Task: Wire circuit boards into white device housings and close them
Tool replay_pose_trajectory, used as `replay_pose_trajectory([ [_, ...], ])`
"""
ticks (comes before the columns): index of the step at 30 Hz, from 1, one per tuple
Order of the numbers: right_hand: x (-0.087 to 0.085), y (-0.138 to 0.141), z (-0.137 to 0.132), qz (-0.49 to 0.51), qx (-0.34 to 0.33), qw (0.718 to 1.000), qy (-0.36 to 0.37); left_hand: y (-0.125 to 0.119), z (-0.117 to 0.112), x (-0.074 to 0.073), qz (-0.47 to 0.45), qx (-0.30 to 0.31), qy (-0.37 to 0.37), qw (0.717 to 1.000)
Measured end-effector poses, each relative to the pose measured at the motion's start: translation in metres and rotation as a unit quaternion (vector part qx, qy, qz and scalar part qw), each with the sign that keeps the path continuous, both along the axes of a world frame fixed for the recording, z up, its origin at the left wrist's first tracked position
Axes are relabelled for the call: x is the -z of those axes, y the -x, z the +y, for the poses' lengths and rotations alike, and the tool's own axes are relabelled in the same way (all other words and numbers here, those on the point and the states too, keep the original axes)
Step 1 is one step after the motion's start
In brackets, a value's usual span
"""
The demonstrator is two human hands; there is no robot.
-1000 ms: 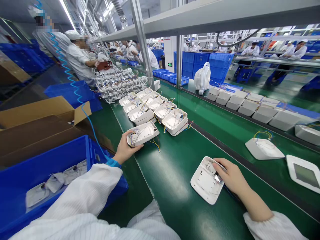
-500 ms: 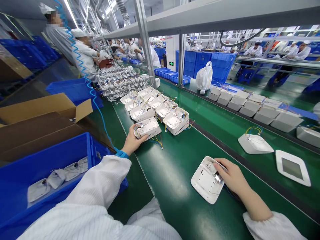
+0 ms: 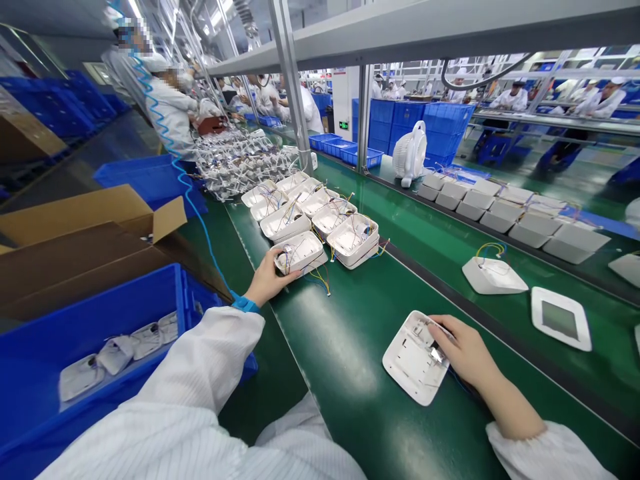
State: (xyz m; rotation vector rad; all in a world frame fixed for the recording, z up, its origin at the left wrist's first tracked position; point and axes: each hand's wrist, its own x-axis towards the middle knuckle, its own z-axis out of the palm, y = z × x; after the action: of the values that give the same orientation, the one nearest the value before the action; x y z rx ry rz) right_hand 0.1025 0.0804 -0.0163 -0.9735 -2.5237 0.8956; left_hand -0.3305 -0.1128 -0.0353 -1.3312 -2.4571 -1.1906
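Note:
My left hand (image 3: 267, 279) is closed on the near edge of a white plastic housing (image 3: 301, 251), which sits over another at the front of the stacked rows. Coloured wires hang from its right side onto the green bench. My right hand (image 3: 463, 350) grips the right edge of a separate white plastic housing (image 3: 413, 360), thumb on top and the other fingers partly hidden. This housing is open side up, with a silvery part near my thumb. Several similar wired housings (image 3: 353, 235) stand stacked just beyond my left hand.
A blue bin (image 3: 150, 287) with white parts and a cardboard box (image 3: 75, 227) are at left. Along the right runs a conveyor (image 3: 430, 250) carrying a wedge-shaped base (image 3: 493, 275) and a framed panel (image 3: 561, 319). A white fan (image 3: 410, 155) stands behind. Co-workers in white sit farther off.
The housing in my left hand has shifted slightly right and back over the one beneath. On the conveyor, the wedge-shaped base and framed panel have moved left and away. My right hand is almost still.

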Motion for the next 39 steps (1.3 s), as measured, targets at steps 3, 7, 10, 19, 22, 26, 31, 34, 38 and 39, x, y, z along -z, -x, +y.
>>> replay_pose_trajectory([
  [3,0.001,-0.001,-0.001,-0.01,0.001,1.0,-0.02,-0.003,0.001,0.002,-0.003,0.021,0.003,1.0],
  [7,0.0,-0.001,-0.003,-0.043,-0.001,0.997,-0.063,0.0,0.001,0.007,-0.02,0.034,-0.02,0.999],
  [10,-0.004,0.001,-0.01,-0.077,-0.004,0.994,-0.08,-0.002,-0.008,0.004,-0.023,0.021,-0.053,0.998],
  [19,-0.012,0.031,-0.072,-0.099,-0.027,0.979,-0.174,-0.196,-0.034,-0.017,0.053,0.323,0.127,0.936],
  [22,-0.008,0.035,-0.086,-0.075,-0.037,0.976,-0.201,-0.241,-0.031,-0.018,0.063,0.328,0.187,0.924],
  [26,-0.005,0.035,-0.093,-0.089,-0.024,0.975,-0.204,-0.251,-0.034,-0.022,0.078,0.317,0.233,0.916],
  [31,-0.003,0.033,-0.08,0.024,-0.041,0.99,-0.136,-0.232,-0.038,-0.028,0.123,0.316,0.171,0.925],
  [34,0.004,0.03,-0.057,0.09,-0.035,0.99,-0.1,-0.185,-0.034,-0.043,0.184,0.271,0.095,0.94],
  [38,0.015,0.028,-0.033,0.08,-0.017,0.994,-0.078,-0.09,-0.018,-0.072,0.207,0.154,0.048,0.965],
  [39,0.017,0.028,-0.031,0.077,-0.019,0.994,-0.076,-0.068,-0.012,-0.077,0.191,0.134,0.048,0.971],
])
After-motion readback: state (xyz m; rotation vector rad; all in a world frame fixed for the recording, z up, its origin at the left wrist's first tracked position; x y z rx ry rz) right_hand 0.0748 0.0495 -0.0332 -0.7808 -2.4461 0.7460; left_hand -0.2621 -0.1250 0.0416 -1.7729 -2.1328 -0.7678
